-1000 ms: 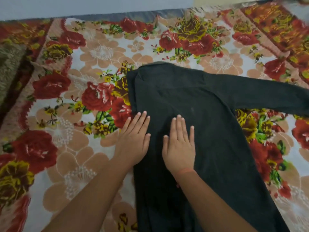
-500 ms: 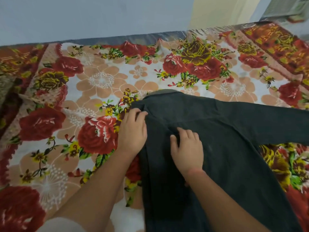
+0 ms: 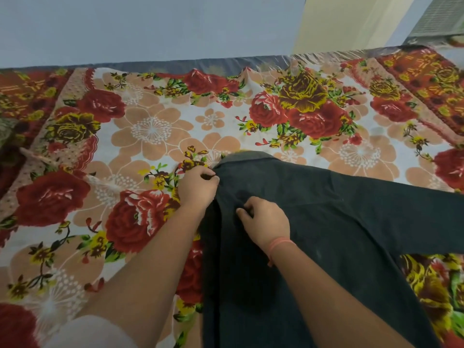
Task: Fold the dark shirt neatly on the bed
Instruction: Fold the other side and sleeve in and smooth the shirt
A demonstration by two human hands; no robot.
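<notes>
**Floral bed, one dark shirt, two grips on its cloth**

Bed (image 3: 150, 129) fills most of the view, under a sheet printed with red roses, peach blossoms and yellow sprigs. A pale blue wall (image 3: 150, 26) stands behind its far edge.

By count there is one dark shirt (image 3: 339, 222) and two hands at work on it. One band (image 3: 280, 243) of pink thread circles the right wrist, and one white sleeve (image 3: 93, 332) shows at the near left corner.

The left grip (image 3: 198, 187) pinches the shirt's left edge just below the collar, with thumb and fingers curled onto the cloth. The right grip (image 3: 266, 222) lies further in on the shirt's body, its fingers bent and pinching up a small ridge of fabric. The two are near each other but apart. Both forearms reach in from the near side, and the right one covers part of the shirt's lower body.

The shirt lies flat on the sheet, right of centre, with its collar towards the far side. It is charcoal black and matte, and its left side is doubled over into a long lengthwise fold. One sleeve stretches out to the right edge of the view. Soft creases gather around the right grip.
</notes>
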